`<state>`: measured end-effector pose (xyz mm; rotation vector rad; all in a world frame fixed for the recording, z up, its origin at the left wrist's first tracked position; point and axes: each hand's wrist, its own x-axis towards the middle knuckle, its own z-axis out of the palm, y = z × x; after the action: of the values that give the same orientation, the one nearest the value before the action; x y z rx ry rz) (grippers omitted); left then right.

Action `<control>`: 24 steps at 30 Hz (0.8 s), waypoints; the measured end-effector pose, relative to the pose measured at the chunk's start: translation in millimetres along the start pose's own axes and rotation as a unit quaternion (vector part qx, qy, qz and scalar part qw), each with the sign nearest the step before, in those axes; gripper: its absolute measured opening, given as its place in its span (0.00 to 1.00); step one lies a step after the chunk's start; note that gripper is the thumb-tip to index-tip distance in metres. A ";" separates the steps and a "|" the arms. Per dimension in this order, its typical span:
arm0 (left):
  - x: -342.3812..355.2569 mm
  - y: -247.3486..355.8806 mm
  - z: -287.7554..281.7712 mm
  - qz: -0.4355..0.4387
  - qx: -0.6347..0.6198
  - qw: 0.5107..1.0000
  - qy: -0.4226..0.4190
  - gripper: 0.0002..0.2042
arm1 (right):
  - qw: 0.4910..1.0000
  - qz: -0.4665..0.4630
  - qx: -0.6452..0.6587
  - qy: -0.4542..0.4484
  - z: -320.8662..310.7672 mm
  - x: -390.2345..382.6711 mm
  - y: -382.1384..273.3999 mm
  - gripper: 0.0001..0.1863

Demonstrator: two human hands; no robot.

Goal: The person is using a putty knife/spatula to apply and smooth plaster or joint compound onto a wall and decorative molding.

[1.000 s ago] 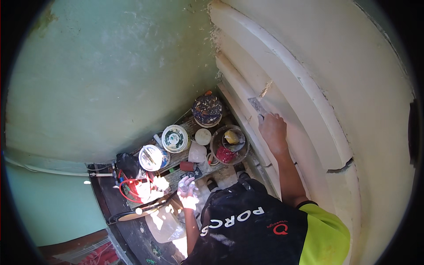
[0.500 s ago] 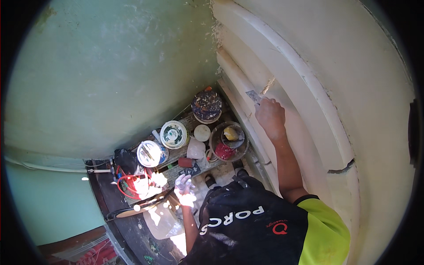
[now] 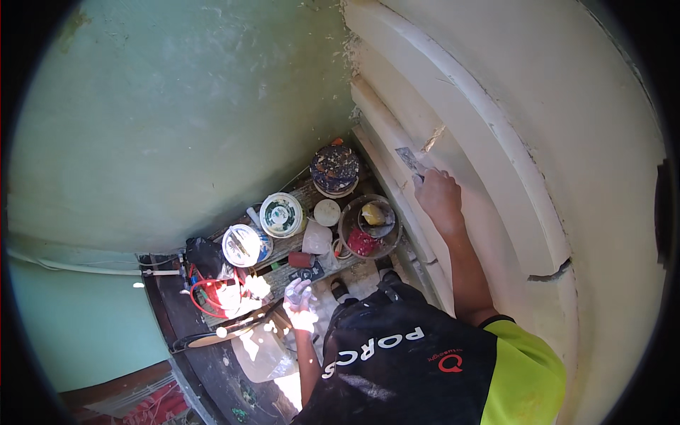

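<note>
My right hand (image 3: 439,200) is closed around the handle of a putty knife (image 3: 409,159), held at the pale moulded wall on the right. The flat metal blade lies close to the wall surface; whether it touches is hard to tell. Just beyond the blade is a brownish bare patch (image 3: 433,138) in the wall. Low at my side, my left hand (image 3: 300,303) has loosely curled fingers that stand apart, dusted white and partly in bright sunlight. Nothing shows in it.
On wooden planks below stand a white-lidded bucket (image 3: 281,214), a paint-spattered bucket (image 3: 334,170), and another white tub (image 3: 244,246). A round basin (image 3: 370,241) holds a red cloth and something yellow. A red hose (image 3: 205,301) lies at left; ledges (image 3: 397,117) run along the right wall.
My right hand has drawn slightly down and right with the putty knife, away from the bare patch. My left hand has barely moved.
</note>
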<state>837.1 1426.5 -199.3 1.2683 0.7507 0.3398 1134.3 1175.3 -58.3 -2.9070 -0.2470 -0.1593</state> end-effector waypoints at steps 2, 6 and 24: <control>-0.9 -0.2 0.3 -0.031 -0.022 0.999 0.016 0.21 | 1.000 0.011 -0.002 -0.002 6.8 8.0 1.4 0.13; 0.5 -5.3 0.2 -0.010 -0.005 1.000 0.001 0.21 | 0.999 0.028 0.028 0.010 2.5 16.9 3.2 0.14; 30.4 -2.8 19.8 -0.034 0.021 0.998 -0.041 0.21 | 0.998 0.053 0.035 0.000 2.0 10.9 -3.3 0.16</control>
<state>871.9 1429.9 -209.5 1.2854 0.7319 0.2165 1144.6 1180.6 -58.2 -2.8430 -0.0956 -0.1309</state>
